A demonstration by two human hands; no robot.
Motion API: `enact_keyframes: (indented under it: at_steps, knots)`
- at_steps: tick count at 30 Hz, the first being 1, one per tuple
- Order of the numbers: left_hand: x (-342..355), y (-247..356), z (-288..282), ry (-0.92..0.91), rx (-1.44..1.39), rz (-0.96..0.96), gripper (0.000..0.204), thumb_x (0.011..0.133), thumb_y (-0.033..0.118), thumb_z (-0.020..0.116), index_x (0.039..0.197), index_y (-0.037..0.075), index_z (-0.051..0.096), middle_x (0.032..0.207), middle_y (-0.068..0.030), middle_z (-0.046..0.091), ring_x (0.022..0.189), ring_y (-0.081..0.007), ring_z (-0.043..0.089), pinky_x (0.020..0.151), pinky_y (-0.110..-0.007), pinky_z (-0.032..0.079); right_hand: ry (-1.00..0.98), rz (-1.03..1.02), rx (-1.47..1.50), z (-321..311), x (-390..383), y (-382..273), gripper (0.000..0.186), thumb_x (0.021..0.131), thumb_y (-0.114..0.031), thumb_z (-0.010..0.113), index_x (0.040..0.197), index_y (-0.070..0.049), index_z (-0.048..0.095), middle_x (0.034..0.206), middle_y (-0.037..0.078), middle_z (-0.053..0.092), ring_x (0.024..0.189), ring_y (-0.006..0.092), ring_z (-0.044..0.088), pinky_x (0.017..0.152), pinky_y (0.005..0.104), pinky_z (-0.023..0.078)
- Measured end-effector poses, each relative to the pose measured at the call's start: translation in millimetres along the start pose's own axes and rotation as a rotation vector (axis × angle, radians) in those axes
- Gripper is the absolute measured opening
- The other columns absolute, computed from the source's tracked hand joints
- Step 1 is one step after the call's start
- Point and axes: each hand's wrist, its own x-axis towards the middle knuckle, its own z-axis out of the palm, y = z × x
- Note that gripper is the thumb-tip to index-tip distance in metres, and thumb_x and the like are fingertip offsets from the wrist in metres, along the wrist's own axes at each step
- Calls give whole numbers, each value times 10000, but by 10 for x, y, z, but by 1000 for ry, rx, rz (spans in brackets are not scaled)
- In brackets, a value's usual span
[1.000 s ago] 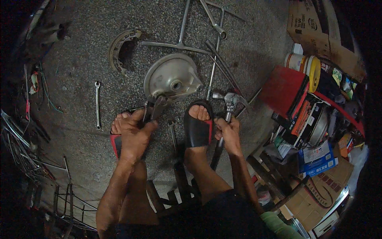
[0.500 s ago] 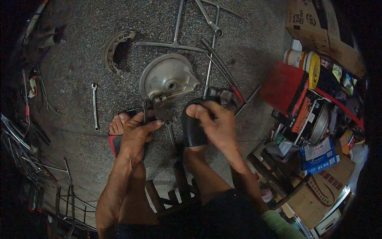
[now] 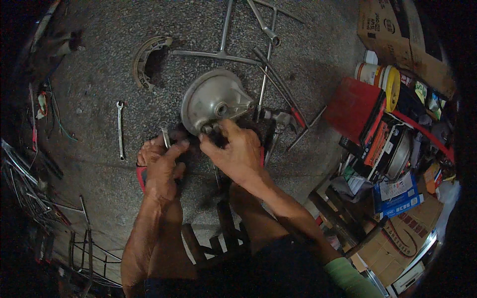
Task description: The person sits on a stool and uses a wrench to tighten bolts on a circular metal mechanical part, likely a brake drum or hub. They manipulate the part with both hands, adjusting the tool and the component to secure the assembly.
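A round silver brake drum plate (image 3: 201,94) lies tilted on the ground in front of me. At its near edge, my right hand (image 3: 238,156) pinches a small dark part with thumb and fingers; the fingers cover most of it. Beside it, my left hand (image 3: 161,166) is closed on a wrench (image 3: 165,133), whose ring end points up and away, apart from the plate. The left hand is over my left foot. Past the plate, toward the left, a curved brake shoe (image 3: 144,62) lies on the ground.
A second wrench (image 3: 120,130) lies at left. Metal T-handle tools (image 3: 222,53) are beyond the plate, and a hammer (image 3: 280,120) is right of it. At right stand a red box (image 3: 353,107), cartons (image 3: 410,233) and tubs. Metal rods and a wire rack (image 3: 94,253) line the left.
My right hand has moved left from above my right foot to the plate's near edge. The wrench in my left hand has swung left, off the plate. The plate has shifted slightly right.
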Motion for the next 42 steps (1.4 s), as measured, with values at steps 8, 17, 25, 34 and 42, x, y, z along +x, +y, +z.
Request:
enact_keyframes:
  at_steps: [8, 17, 25, 34, 42]
  knots:
    - [189, -19, 35, -126, 88, 261, 264, 810, 166, 705, 996, 11, 600, 858, -5, 635, 732, -92, 521, 683, -241, 430, 151, -291, -28, -79, -217, -87, 356, 654, -183, 771, 942, -25, 633, 772, 154, 635, 771, 361, 577, 735, 453, 431]
    - [235, -66, -19, -52, 341, 303, 145, 827, 145, 680, 899, 22, 660, 799, 10, 638, 720, -70, 510, 661, -232, 420, -334, 122, 7, 31, -294, 85, 382, 808, -356, 649, 905, 11, 602, 813, 212, 645, 759, 364, 639, 686, 469, 494]
    - [282, 284, 135, -116, 129, 332, 253, 863, 251, 667, 897, 0, 659, 781, 14, 617, 704, -63, 489, 635, -228, 401, 159, -89, 2, 5, -220, 317, 325, 794, -321, 704, 842, -6, 641, 699, 179, 636, 656, 328, 638, 617, 399, 501]
    - [598, 397, 178, -66, 538, 463, 544, 900, 488, 565, 1067, -28, 610, 908, -77, 616, 830, -157, 533, 738, -295, 426, 204, 503, -50, -302, -579, 1217, 438, 777, -337, 703, 988, 25, 573, 889, 201, 671, 802, 350, 661, 692, 432, 501]
    - [636, 440, 256, -34, 231, 294, 606, 887, 497, 577, 1053, -82, 639, 915, -107, 666, 827, -169, 596, 797, -285, 462, 85, 552, 28, -227, -370, 1405, 501, 675, -263, 717, 1019, 63, 553, 861, 187, 644, 815, 279, 631, 728, 371, 484]
